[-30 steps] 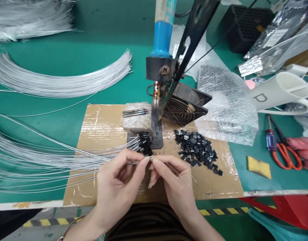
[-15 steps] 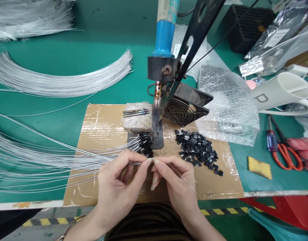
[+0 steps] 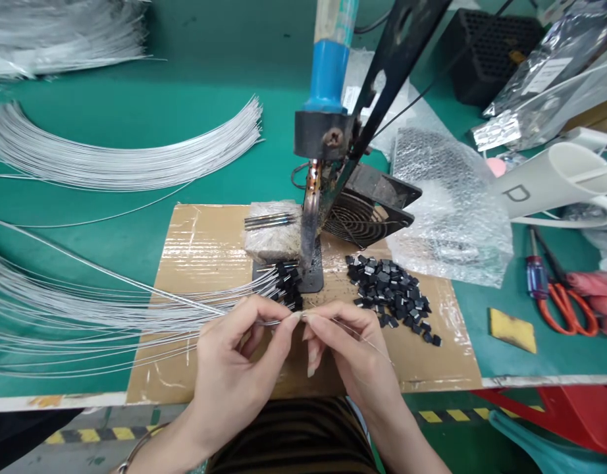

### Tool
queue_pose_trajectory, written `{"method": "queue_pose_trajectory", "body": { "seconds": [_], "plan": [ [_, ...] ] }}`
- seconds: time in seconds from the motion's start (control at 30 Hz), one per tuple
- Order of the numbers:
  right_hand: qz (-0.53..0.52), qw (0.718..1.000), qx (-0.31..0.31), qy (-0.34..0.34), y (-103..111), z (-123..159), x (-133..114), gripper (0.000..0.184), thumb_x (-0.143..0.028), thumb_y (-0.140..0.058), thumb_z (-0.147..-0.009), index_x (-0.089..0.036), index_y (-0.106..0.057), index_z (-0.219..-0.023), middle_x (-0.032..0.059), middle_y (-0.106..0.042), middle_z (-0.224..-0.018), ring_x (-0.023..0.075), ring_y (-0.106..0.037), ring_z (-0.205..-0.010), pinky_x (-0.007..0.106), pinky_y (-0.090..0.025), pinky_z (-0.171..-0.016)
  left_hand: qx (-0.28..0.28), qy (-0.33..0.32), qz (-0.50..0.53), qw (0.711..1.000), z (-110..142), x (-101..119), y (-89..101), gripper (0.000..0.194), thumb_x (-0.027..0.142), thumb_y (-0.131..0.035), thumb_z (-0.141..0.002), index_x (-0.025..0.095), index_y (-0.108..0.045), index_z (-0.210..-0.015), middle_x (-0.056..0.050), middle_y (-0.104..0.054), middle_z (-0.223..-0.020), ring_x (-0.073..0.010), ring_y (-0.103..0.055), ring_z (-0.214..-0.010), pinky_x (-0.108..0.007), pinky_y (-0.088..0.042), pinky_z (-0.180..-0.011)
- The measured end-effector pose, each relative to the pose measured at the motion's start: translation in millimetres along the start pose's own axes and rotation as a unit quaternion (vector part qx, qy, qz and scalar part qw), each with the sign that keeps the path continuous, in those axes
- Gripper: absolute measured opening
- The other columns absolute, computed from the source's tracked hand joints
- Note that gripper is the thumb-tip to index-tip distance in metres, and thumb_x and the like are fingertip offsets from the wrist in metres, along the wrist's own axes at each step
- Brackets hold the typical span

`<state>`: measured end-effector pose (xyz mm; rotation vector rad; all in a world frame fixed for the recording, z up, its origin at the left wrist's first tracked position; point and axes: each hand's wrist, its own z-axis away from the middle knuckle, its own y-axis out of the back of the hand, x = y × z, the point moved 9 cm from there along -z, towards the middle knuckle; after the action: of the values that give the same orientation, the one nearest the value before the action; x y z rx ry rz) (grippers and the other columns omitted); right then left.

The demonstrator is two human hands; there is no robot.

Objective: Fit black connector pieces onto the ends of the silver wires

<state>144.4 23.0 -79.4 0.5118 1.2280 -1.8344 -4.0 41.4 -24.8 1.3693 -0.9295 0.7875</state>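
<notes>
My left hand point(image 3: 254, 359) pinches thin grey wires between thumb and forefinger, low at the middle of the cardboard point(image 3: 185, 247). Against it, fingertip to fingertip, my right hand point(image 3: 350, 342) pinches the wire ends, and fine strands trail back over its knuckles. The exact ends lie hidden under the fingertips. Leftward runs a loose bundle of grey wires point(image 3: 96, 313), its right ends joined to black connectors point(image 3: 286, 283) just beyond my left fingers. A heap of small black connector pieces point(image 3: 392, 289) lies right of my right hand.
A blue-handled soldering iron point(image 3: 328, 76) hangs in a black stand above the cardboard, a small fan point(image 3: 365, 210) behind it. Another wire bundle point(image 3: 135, 164) lies back left. Bubble wrap point(image 3: 446, 204), a yellow sponge point(image 3: 511, 330), orange-handled scissors point(image 3: 565, 309) and a white cup point(image 3: 555, 178) are rightward.
My right hand has shifted slightly right and turned a little, its lower fingers moving with it; the trailing strands lie closer along it. My left hand keeps its pinch.
</notes>
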Motion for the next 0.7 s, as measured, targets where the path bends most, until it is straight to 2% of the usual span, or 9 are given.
{"method": "queue_pose_trajectory", "body": {
  "seconds": [0.3,0.5,0.7],
  "plan": [
    [-0.031,0.999,-0.008,0.023,1.8,-1.6,8.4,0.011,-0.031,-0.084,-0.090,-0.021,-0.087,-0.089,0.0003,-0.075,-0.071,0.0080,-0.065,-0.048,0.018,-0.059,-0.049,0.029,-0.014,-0.021,0.999,0.0,4.1,-0.6,0.010,0.020,-0.072,-0.095,0.022,-0.071,-0.085,0.007,-0.048,-0.058,-0.0080,-0.036,-0.049,-0.021,-0.029,-0.044],
    [-0.038,0.999,-0.002,0.028,0.2,-1.9,6.3,0.010,-0.031,-0.085,-0.090,-0.020,-0.086,-0.088,0.0003,-0.075,-0.069,0.0076,-0.064,-0.047,0.017,-0.058,-0.048,0.033,-0.015,-0.014,0.999,1.4,3.4,-0.2,0.010,0.020,-0.072,-0.095,0.022,-0.070,-0.086,0.007,-0.049,-0.058,-0.0080,-0.037,-0.049,-0.020,-0.029,-0.044],
    [-0.074,0.996,0.052,0.028,0.1,-0.8,10.9,0.014,-0.033,-0.090,-0.079,-0.020,-0.086,-0.081,0.0009,-0.074,-0.066,0.0096,-0.059,-0.044,0.021,-0.056,-0.043,0.049,0.009,0.015,0.999,5.0,-2.8,-3.8,0.008,0.020,-0.072,-0.095,0.021,-0.070,-0.087,0.006,-0.058,-0.060,-0.0077,-0.042,-0.047,-0.020,-0.034,-0.044]
  ]
}}
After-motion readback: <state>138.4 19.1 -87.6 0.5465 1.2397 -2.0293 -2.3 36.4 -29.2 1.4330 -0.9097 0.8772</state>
